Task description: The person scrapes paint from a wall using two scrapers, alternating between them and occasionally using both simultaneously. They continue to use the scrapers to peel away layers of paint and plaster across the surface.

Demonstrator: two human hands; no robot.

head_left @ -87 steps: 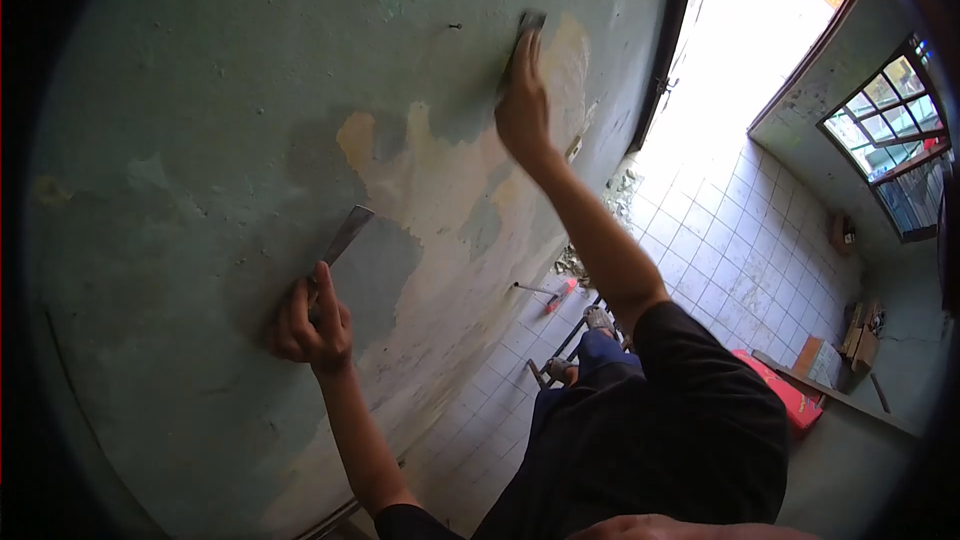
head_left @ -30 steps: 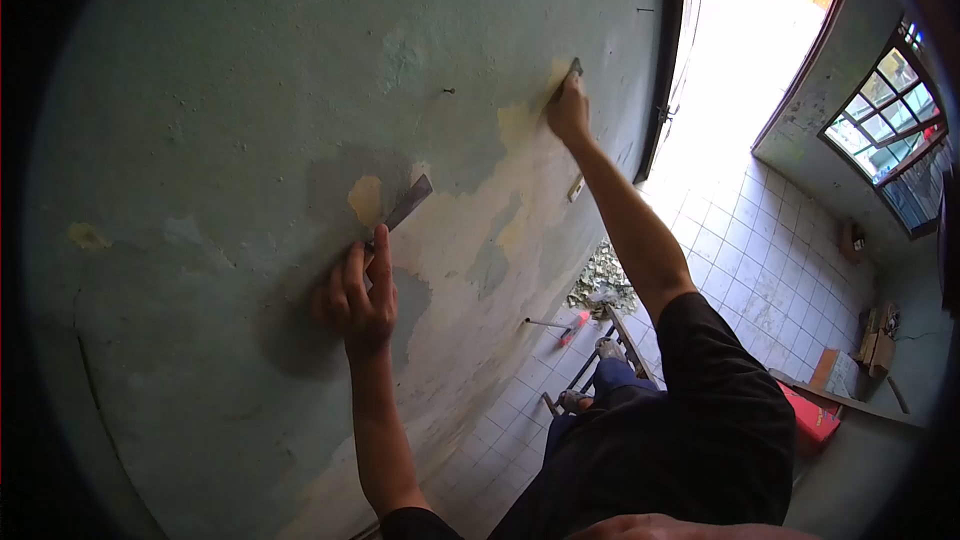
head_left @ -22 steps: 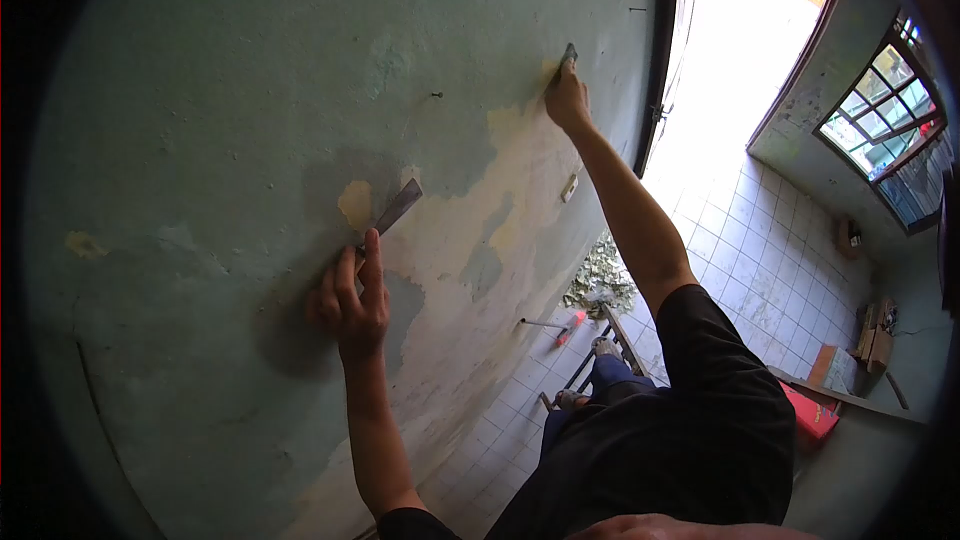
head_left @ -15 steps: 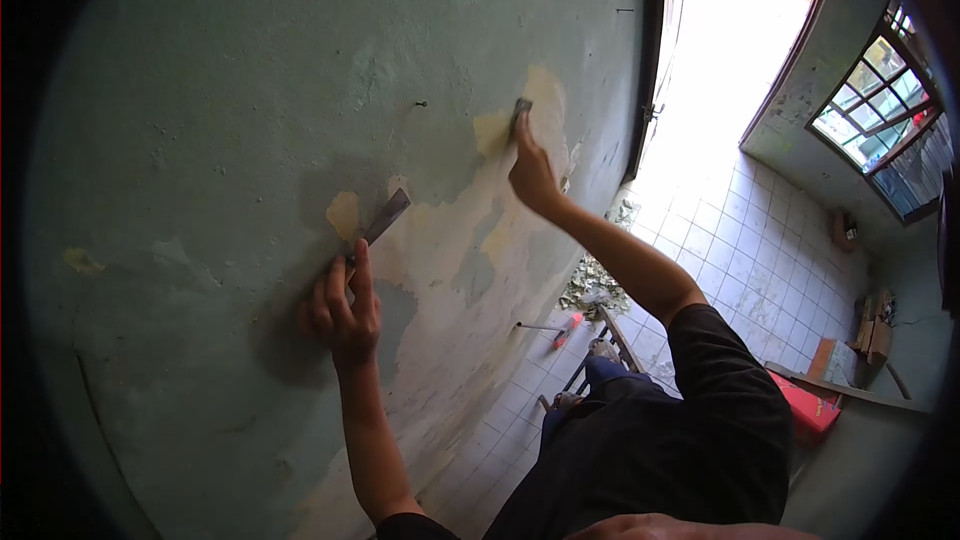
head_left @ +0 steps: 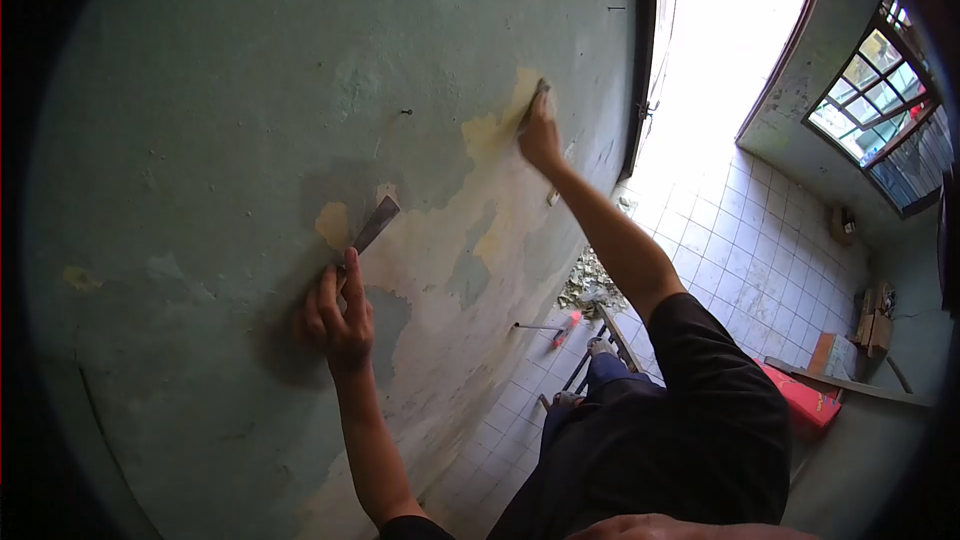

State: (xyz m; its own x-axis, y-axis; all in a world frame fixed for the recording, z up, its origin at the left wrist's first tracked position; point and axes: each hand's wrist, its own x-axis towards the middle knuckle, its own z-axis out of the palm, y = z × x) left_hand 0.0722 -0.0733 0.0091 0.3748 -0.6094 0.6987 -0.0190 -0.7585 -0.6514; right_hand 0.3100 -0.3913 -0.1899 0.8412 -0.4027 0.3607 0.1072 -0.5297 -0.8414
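Green paint with bare, pale patches covers the wall point(head_left: 230, 130). At the left, my left hand point(head_left: 340, 325) is closed round a flat scraper point(head_left: 377, 224), whose blade points up and right against the wall beside a yellowish patch point(head_left: 332, 224). Higher up and to the right, my right hand point(head_left: 540, 140) presses a small grey tool point(head_left: 543, 87) to the wall at the upper edge of the peeled area. The fingers cover most of that tool, so its shape is unclear.
Paint chips point(head_left: 590, 280) lie on the tiled floor point(head_left: 730, 230) along the wall. A red-handled tool point(head_left: 566, 330) is below them, near a wooden stand point(head_left: 622, 340). An open doorway point(head_left: 735, 40), a barred window point(head_left: 875, 90) and a red box point(head_left: 800, 400) are at the right.
My right hand has moved slightly right and upward along the wall with its tool. The left hand still holds the scraper in nearly the same place, and the view has shifted a little.
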